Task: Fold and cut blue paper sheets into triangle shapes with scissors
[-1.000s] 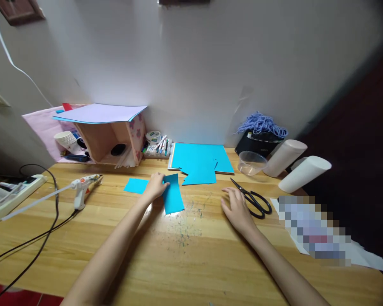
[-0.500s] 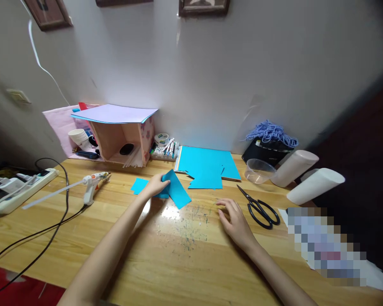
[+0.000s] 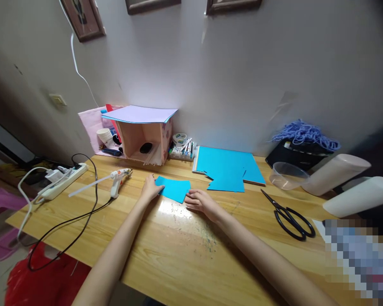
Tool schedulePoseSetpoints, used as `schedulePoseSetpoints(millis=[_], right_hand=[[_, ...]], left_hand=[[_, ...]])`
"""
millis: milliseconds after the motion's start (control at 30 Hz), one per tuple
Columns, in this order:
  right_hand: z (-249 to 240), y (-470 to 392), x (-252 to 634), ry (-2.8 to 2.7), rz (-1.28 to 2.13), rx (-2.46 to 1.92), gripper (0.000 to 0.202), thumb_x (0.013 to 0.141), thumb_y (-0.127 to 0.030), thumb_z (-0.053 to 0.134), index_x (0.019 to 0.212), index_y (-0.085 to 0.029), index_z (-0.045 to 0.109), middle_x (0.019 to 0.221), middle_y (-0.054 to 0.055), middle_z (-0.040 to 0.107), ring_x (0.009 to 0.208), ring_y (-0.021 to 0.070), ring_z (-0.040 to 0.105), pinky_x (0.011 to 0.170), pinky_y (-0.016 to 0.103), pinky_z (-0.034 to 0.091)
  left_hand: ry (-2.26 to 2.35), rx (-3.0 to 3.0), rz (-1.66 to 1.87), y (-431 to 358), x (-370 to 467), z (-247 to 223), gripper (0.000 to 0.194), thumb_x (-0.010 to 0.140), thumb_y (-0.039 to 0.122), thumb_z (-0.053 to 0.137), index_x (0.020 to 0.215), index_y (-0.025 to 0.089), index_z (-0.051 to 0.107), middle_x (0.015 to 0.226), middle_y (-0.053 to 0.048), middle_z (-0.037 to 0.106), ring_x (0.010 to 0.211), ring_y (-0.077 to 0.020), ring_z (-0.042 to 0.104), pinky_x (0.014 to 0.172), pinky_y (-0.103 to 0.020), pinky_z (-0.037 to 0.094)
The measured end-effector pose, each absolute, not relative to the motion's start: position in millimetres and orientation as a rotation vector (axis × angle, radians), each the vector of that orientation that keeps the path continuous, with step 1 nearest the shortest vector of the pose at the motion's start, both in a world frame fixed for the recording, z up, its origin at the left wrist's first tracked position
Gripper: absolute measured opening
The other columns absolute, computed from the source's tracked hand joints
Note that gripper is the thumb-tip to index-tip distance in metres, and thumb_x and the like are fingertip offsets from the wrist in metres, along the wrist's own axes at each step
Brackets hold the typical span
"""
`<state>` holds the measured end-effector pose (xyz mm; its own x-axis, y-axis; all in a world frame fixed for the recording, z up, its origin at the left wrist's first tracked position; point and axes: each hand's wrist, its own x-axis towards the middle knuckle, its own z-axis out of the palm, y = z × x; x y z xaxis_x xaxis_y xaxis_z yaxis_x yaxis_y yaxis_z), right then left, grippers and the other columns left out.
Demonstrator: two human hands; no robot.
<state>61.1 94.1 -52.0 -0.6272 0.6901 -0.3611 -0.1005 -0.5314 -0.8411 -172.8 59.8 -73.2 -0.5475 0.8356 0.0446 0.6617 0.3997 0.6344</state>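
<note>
A small sheet of blue paper [image 3: 174,190] lies low over the table between my two hands. My left hand [image 3: 150,188] grips its left end, with the thumb on top. My right hand [image 3: 202,203] reaches to the right edge, its fingers stretched out and touching or almost touching the paper. Whether there is one piece or a stack cannot be made out. Beyond my right hand lies a larger blue sheet [image 3: 225,168] with a jagged cut edge, on top of other sheets. Black-handled scissors [image 3: 289,214] lie to the right.
A white glue gun [image 3: 118,180] and its black cable lie at left, near a power strip [image 3: 64,182]. Behind stand a cardboard box house [image 3: 140,138] and markers [image 3: 185,151]. At right are a clear bowl [image 3: 289,176], white rolls [image 3: 338,174] and blue yarn [image 3: 303,135].
My left hand has turned the angled blue piece level and brought it down over the other. My right hand has moved left to its edge. The view has shifted left.
</note>
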Motion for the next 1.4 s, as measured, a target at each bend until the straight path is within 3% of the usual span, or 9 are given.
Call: schedulePoseSetpoints(millis=[133,333,433,567,700,833,933,1100,1400], right_hand=[[-66,110,44,-1.317,1.967,-1.116,0.033,0.067,-0.025,0.06,0.095,-0.016,0.046,0.082,0.006,0.06,0.072,0.0164,0.062,0.068,0.032,0.052],[-82,127,42,-1.548,1.379,-1.088,0.061,0.055,-0.031,0.073,0.107,-0.016,0.045,0.107,0.012,0.054,0.089,0.0218,0.057,0.073,0.033,0.048],[-78,131,40,-1.627,1.277,-0.882,0.043,0.062,-0.033,0.068,0.099,-0.016,0.053,0.095,0.008,0.059,0.084,0.021,0.057,0.074,0.033,0.047],[-80,137,37,-1.66,1.14,-0.738,0.026,0.069,-0.033,0.064,0.087,-0.016,0.056,0.083,0.005,0.061,0.08,0.0203,0.057,0.075,0.033,0.046],[-93,141,36,-1.651,1.212,-0.749,0.05,0.061,-0.035,0.071,0.102,-0.017,0.047,0.09,0.006,0.059,0.083,0.0212,0.057,0.072,0.034,0.048],[-87,140,41,-1.569,0.941,-0.74,0.072,0.062,-0.033,0.073,0.119,-0.02,0.032,0.11,0.011,0.049,0.099,0.0217,0.052,0.085,0.037,0.044],[-75,136,47,-1.642,0.78,-0.671,0.065,0.07,-0.03,0.067,0.123,-0.023,0.03,0.116,0.01,0.045,0.104,0.0211,0.048,0.093,0.039,0.038],[-74,132,47,-1.944,0.818,-0.68,0.037,0.086,-0.028,0.044,0.122,-0.023,0.037,0.118,0.009,0.045,0.105,0.0213,0.047,0.092,0.04,0.037],[-86,132,44,-1.915,0.984,-0.632,0.056,0.077,-0.022,0.053,0.126,-0.021,0.025,0.116,0.011,0.043,0.107,0.0206,0.045,0.092,0.038,0.037]], left_hand=[[2.156,1.363,0.94,62,-176,-75,0.031,0.062,0.031,0.063,0.087,0.013,0.057,0.084,-0.008,0.062,0.081,-0.0228,0.058,0.073,-0.031,0.044],[1.64,1.236,1.387,56,-165,-71,0.036,0.061,0.04,0.066,0.081,0.012,0.056,0.078,-0.005,0.062,0.072,-0.0176,0.058,0.066,-0.027,0.045],[1.554,1.193,1.544,54,-157,-64,0.03,0.059,0.036,0.069,0.072,0.014,0.053,0.066,0.0,0.057,0.064,-0.0138,0.055,0.062,-0.023,0.043],[1.552,1.278,1.467,53,-152,-60,0.026,0.059,0.027,0.069,0.078,0.014,0.056,0.075,-0.001,0.059,0.072,-0.0145,0.056,0.067,-0.023,0.044],[1.535,1.349,1.396,54,-149,-64,0.028,0.06,0.024,0.068,0.084,0.014,0.058,0.089,-0.004,0.061,0.087,-0.0175,0.057,0.079,-0.026,0.043],[1.61,1.378,1.361,55,-142,-67,0.026,0.063,0.025,0.065,0.087,0.014,0.058,0.09,-0.005,0.062,0.086,-0.0177,0.057,0.081,-0.028,0.043],[1.641,1.356,1.374,56,-136,-68,0.024,0.064,0.024,0.064,0.085,0.014,0.059,0.089,-0.006,0.062,0.085,-0.018,0.057,0.081,-0.029,0.043],[1.636,1.314,1.407,56,-131,-69,0.025,0.062,0.025,0.066,0.083,0.013,0.059,0.089,-0.007,0.062,0.085,-0.018,0.057,0.082,-0.03,0.042],[1.603,1.279,1.41,55,-126,-70,0.023,0.061,0.027,0.066,0.078,0.013,0.059,0.083,-0.005,0.063,0.08,-0.0174,0.058,0.079,-0.029,0.043]])
